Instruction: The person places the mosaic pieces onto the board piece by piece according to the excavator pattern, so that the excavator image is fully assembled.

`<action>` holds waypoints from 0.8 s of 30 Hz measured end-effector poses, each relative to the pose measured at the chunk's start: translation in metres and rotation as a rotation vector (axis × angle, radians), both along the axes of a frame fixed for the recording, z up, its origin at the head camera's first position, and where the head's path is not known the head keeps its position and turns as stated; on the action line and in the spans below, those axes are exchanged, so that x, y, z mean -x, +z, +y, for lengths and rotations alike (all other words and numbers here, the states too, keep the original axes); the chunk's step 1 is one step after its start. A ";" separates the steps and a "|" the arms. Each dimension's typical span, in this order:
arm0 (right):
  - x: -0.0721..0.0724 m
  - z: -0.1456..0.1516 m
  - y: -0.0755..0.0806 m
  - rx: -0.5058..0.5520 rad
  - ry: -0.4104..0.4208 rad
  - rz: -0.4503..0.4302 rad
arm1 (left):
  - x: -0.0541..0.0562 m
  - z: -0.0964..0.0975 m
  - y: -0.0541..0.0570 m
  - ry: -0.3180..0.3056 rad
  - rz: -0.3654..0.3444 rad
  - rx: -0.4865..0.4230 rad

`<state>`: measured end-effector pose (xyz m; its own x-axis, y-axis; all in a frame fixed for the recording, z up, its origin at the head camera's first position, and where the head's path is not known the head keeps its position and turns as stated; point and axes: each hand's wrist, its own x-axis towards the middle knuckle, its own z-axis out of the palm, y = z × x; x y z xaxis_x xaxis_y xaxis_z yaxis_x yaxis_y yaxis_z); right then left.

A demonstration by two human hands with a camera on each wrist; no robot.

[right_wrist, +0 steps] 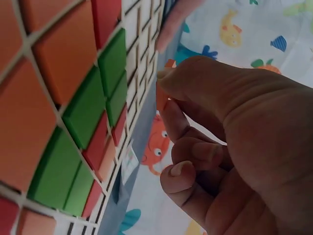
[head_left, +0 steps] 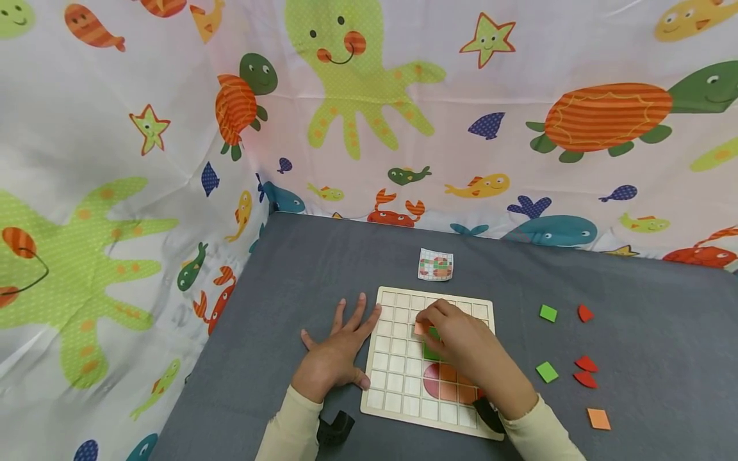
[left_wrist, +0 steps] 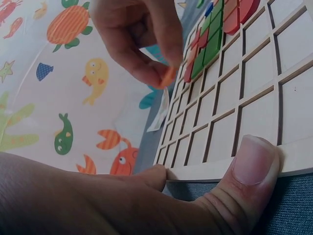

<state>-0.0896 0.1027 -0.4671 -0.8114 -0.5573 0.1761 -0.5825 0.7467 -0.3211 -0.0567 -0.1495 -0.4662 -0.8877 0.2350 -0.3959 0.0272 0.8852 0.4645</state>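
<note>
My right hand pinches a small orange tile between thumb and index finger, over the upper middle of a pale wooden grid board. In the right wrist view, the other fingers are curled below the tile. Green tiles, orange square tiles and red pieces sit in the board's cells; my right hand partly covers them in the head view. My left hand lies with fingers spread at the board's left side, its thumb against the wooden edge.
A small printed pattern card lies behind the board. To the right are loose green tiles, several red curved pieces and an orange square. A curtain with sea animals borders the grey table.
</note>
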 end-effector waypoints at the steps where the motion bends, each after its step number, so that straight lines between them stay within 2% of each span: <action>1: 0.000 -0.002 -0.002 -0.005 0.000 -0.004 | 0.000 0.000 0.000 0.001 0.000 -0.002; 13: 0.001 -0.010 -0.012 -0.065 0.004 -0.067 | 0.000 0.000 -0.002 -0.002 0.010 0.006; 24: 0.001 -0.013 -0.009 -0.068 0.002 -0.075 | 0.000 0.001 -0.001 -0.003 0.022 0.001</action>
